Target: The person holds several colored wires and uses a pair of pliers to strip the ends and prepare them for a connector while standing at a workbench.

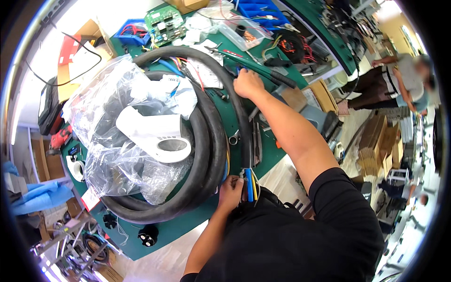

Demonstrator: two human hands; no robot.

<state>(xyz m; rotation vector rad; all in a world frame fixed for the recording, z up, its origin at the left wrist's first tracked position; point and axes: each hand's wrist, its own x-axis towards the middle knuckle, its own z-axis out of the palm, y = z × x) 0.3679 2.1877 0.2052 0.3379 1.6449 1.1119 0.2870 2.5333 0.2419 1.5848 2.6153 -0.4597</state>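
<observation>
My left hand (229, 192) is closed around the stripped end (249, 183) of a thick black cable, where blue and yellow wires show. My right hand (247, 84) is closed on a small blue object (239, 70), partly hidden by my fingers, beside long green-handled cutters (256, 67). The black cable (216, 145) lies in big loops on the green bench mat (265, 169). Clear plastic bags (108, 169) and a white curved plastic part (152, 134) sit inside the loops. A combination wrench (235, 137) lies just right of the cable.
Along the back are blue bins (260, 11), a green circuit board (162, 26), a clear tray (246, 33) and wire coils (293, 47). A red power tool (61, 137) lies at left. Two people (399, 80) stand at right near stacked cardboard (373, 145); another person (397, 190) is farther along.
</observation>
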